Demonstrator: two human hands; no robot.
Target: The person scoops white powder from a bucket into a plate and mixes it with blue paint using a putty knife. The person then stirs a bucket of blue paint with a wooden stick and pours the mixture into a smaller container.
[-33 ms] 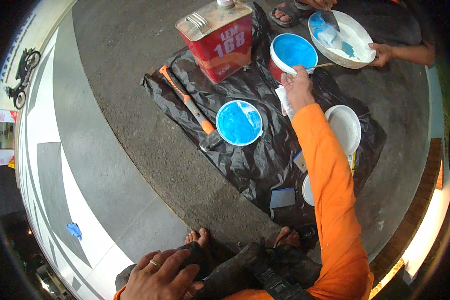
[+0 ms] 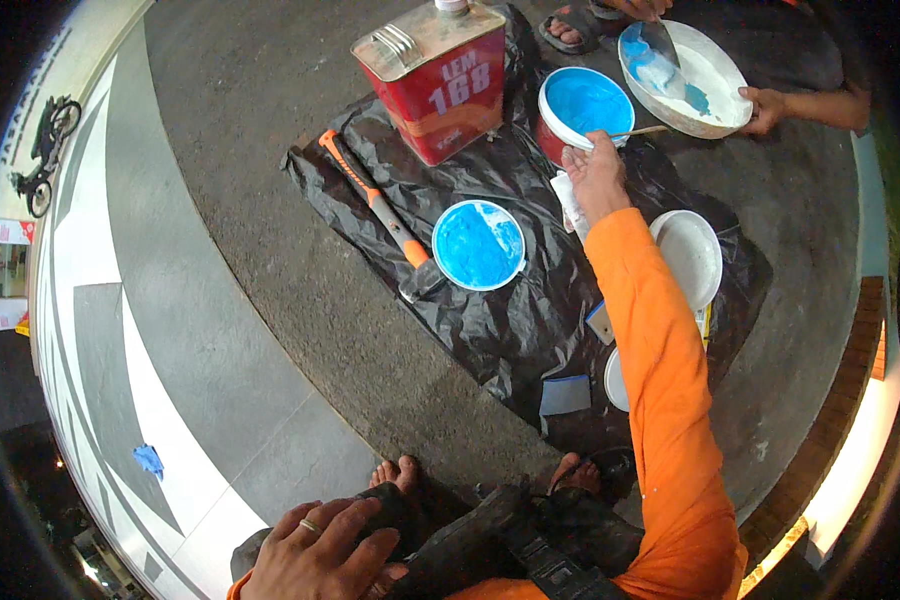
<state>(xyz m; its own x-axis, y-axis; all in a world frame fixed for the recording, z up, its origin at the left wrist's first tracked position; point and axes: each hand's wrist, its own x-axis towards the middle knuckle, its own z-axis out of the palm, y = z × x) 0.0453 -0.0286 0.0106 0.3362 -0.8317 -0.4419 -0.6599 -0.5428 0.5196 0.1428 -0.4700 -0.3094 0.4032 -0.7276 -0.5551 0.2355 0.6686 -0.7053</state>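
Right hand [image 2: 597, 182] at tub [image 2: 556, 138], left hand [image 2: 322, 552] on leg [image 2: 440, 550]

Your right hand's fingers sit close together at the tub's near rim, by a thin stick [image 2: 645, 131]; whether they pinch it, I cannot tell. Your left hand rests palm down, fingers loosely spread. The tub, holding blue paste [image 2: 585, 98], stands between the red can [image 2: 448, 120] and a pale bowl [image 2: 705, 130] gripped by a co-worker's hand [image 2: 763, 110].

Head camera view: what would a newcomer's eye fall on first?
Probably the bright orange sleeve, right of centre, leading up to the right hand at a bucket of blue stuff. Mid-picture, a round white-rimmed dish or lid of similar blue lies on black plastic sheeting. A red can stands near the top edge.
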